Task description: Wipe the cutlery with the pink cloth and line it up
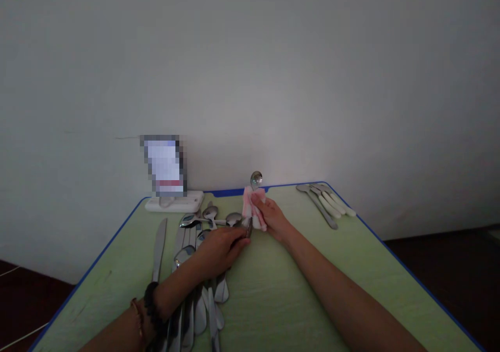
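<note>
A steel spoon (pixel 256 179) stands upright near the far edge of the table, its bowl toward 12 o'clock and its handle running down through a pink-and-white cloth (pixel 250 203). The right hand (pixel 273 221), at 4 o'clock from the cloth, pinches it around the upper handle, thumb on the near side. The left hand (pixel 221 249), between 7 and 8 o'clock, has its fingers closed on the handle's lower end. A black band (pixel 153 308) and a thin bracelet (pixel 137 318) circle the left wrist. Beneath and around that forearm, toward 7 and 8 o'clock, lies a pile of steel cutlery (pixel 201 313), spoons among it, partly hidden by the arm. A knife (pixel 159 248) lies just beside the pile at 8 o'clock, its blade pointing away. Near 10 o'clock a blurred screen (pixel 164 167) stands above a white base (pixel 182 202). At 3 o'clock, well apart, a dull metal spoon (pixel 320 210) lies beside white-handled cutlery (pixel 332 206). The pale green table (pixel 273 300) has a blue rim.
</note>
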Tool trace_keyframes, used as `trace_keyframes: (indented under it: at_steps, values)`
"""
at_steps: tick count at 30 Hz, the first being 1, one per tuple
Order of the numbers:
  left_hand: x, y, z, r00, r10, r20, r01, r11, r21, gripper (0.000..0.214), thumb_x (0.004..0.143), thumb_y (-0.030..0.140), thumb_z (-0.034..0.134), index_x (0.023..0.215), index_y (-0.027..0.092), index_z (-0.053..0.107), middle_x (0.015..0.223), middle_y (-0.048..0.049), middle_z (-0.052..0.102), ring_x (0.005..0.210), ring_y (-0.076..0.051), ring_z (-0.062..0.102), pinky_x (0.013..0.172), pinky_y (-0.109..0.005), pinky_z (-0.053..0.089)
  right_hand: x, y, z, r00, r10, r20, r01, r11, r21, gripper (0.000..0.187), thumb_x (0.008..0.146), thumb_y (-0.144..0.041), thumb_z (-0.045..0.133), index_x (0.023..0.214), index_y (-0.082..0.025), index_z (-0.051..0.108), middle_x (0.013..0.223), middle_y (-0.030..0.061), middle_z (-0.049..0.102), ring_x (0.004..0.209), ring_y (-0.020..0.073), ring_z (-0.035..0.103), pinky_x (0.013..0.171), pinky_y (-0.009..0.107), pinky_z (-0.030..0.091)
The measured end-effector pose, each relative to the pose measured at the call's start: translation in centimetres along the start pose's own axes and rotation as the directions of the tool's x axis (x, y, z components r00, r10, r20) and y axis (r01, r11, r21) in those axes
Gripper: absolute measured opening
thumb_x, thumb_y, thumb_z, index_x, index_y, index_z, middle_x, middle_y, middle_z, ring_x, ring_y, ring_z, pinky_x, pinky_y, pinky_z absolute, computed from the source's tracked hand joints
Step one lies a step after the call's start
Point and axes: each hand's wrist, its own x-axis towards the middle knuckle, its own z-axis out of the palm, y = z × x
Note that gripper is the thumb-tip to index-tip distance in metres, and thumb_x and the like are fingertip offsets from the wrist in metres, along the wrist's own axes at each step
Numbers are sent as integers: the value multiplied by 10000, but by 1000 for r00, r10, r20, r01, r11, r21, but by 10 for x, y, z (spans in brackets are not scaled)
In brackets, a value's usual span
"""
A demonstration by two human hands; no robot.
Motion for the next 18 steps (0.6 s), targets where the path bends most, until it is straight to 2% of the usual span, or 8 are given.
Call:
trace_keyframes:
  at_steps: [4, 6, 9, 13, 15, 18]
  values:
    - [1, -2, 0, 993, -55, -104, 46, 995, -88, 252, 889, 325, 381, 778, 187, 561, 695, -14, 591, 665, -161, 547, 621, -253, 357, 2, -2, -1, 998, -14, -68, 21, 995, 93, 397, 605, -509, 701, 679, -157, 533, 479, -60, 513, 410, 65, 436, 424, 205, 344]
    - [2, -3, 0, 982, -79, -173, 56, 990, -130, 247, 879, 324, 392, 761, 183, 557, 662, -5, 566, 630, -151, 523, 598, -249, 354, 2, -2, -2, 998, -8, -61, 15, 994, 110, 400, 603, -511, 702, 692, -164, 524, 475, -60, 515, 397, 70, 437, 408, 207, 361]
    - [2, -4, 1, 961, -138, -241, 75, 965, -251, 235, 874, 333, 398, 766, 182, 542, 651, 10, 542, 597, -134, 494, 575, -243, 364, 0, -2, -4, 999, 36, 8, -37, 997, 63, 398, 632, -522, 677, 683, -160, 521, 458, -52, 516, 367, 71, 428, 377, 207, 359]
    - [4, -7, 1, 911, -256, -324, 70, 869, -490, 192, 867, 352, 420, 822, 182, 498, 738, 0, 547, 670, -131, 512, 595, -240, 417, -5, -4, -6, 984, 118, 135, -109, 991, -73, 402, 650, -517, 664, 638, -139, 530, 439, -50, 506, 343, 48, 398, 344, 182, 307]
    - [4, -9, 3, 893, -290, -346, 34, 808, -588, 185, 850, 356, 462, 929, 189, 469, 845, -12, 543, 726, -130, 523, 607, -235, 442, -8, -6, -5, 963, 166, 214, -142, 982, -125, 399, 637, -501, 681, 623, -128, 538, 438, -53, 503, 349, 36, 390, 341, 169, 280]
    - [5, -13, 6, 892, -296, -340, -18, 731, -682, 415, 817, 359, 529, 1170, 225, 357, 1056, -39, 497, 755, -117, 531, 635, -239, 472, -11, -8, -5, 918, 253, 306, -208, 963, -175, 413, 593, -492, 717, 630, -110, 564, 460, -46, 522, 369, 26, 395, 346, 159, 266]
